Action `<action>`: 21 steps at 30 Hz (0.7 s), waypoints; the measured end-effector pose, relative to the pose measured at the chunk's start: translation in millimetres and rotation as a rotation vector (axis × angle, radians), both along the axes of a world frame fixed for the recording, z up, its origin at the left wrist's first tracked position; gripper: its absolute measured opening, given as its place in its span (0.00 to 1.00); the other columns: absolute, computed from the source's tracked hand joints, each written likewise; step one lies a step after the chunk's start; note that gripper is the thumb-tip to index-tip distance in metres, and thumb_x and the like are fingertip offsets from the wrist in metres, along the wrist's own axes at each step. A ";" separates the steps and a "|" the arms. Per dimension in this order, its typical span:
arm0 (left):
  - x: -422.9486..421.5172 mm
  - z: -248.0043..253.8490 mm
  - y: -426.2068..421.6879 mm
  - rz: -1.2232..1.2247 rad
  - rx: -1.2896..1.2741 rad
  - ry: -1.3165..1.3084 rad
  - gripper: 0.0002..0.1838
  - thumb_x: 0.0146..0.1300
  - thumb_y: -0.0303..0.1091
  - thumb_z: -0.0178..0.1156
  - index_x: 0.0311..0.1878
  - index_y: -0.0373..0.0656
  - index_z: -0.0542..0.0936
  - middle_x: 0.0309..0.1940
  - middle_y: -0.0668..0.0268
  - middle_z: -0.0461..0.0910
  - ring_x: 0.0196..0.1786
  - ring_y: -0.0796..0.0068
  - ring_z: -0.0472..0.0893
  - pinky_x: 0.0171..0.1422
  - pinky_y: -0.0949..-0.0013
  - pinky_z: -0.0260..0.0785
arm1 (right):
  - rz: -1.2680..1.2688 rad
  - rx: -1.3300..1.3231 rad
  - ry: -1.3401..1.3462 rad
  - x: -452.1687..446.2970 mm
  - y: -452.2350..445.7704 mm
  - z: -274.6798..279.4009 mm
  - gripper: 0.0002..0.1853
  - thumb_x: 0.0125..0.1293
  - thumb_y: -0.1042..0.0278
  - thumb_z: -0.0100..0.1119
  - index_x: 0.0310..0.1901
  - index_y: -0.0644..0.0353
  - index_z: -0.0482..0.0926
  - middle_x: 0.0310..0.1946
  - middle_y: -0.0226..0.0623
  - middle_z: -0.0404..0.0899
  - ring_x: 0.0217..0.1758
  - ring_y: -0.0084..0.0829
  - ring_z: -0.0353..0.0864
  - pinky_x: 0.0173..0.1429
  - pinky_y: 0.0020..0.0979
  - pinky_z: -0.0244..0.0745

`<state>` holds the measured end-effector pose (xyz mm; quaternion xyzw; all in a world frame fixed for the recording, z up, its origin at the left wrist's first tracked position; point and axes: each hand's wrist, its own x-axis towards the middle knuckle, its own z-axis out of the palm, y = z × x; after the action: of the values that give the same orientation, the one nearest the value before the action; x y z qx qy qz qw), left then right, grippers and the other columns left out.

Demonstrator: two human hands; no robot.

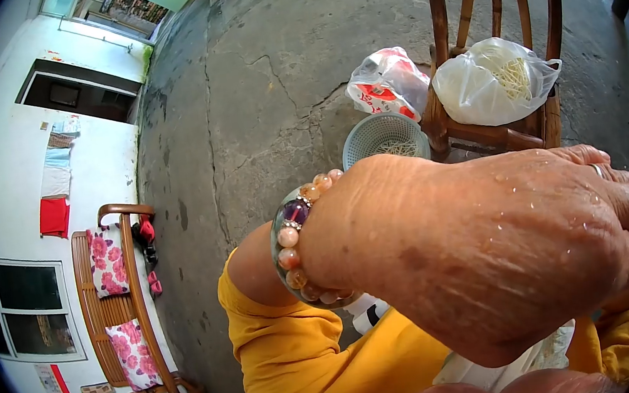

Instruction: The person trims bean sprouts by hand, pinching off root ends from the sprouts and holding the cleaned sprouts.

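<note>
My left hand (483, 247) is large and close to the camera, seen from the back, with a beaded bracelet (290, 257) at the wrist and a ring on one finger. Its fingers curl away at the right; whatever they hold is hidden. Small pale flecks or drops dot the skin. Only part of my right hand (523, 392) shows at the bottom edge, its fingers out of sight. Whitish material (534, 358) lies between the hands, above yellow clothing (311, 368).
A wooden chair (505, 136) bears a clear bag (465, 90) of pale thin strands. Beside it are a red-and-white bag (387, 83) and a grey-green basket (359, 141) with similar strands. Along the left wall is a wooden bench (95, 315) with floral cushions (108, 259).
</note>
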<state>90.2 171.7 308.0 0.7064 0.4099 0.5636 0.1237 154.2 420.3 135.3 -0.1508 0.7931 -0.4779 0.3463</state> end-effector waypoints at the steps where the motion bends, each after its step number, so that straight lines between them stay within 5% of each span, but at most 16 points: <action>1: 0.3 0.4 -0.7 0.010 -0.003 0.007 0.12 0.43 0.28 0.64 0.35 0.39 0.81 0.32 0.60 0.77 0.43 0.61 0.76 0.49 0.63 0.66 | 0.003 -0.002 0.002 -1.0 0.4 0.1 0.16 0.51 0.62 0.65 0.35 0.68 0.81 0.27 0.38 0.80 0.27 0.29 0.79 0.31 0.29 0.76; 21: -14.0 1.8 -12.8 0.070 -0.125 0.054 0.17 0.47 0.27 0.60 0.44 0.32 0.78 0.41 0.51 0.76 0.51 0.56 0.75 0.58 0.58 0.63 | 0.053 -0.021 -0.019 -7.2 1.7 -6.1 0.14 0.52 0.64 0.64 0.33 0.67 0.81 0.24 0.35 0.79 0.24 0.26 0.78 0.27 0.27 0.75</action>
<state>76.2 158.9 309.8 0.6976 0.4721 0.5214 0.1366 147.0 421.9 129.1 -0.1705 0.7804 -0.4782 0.3648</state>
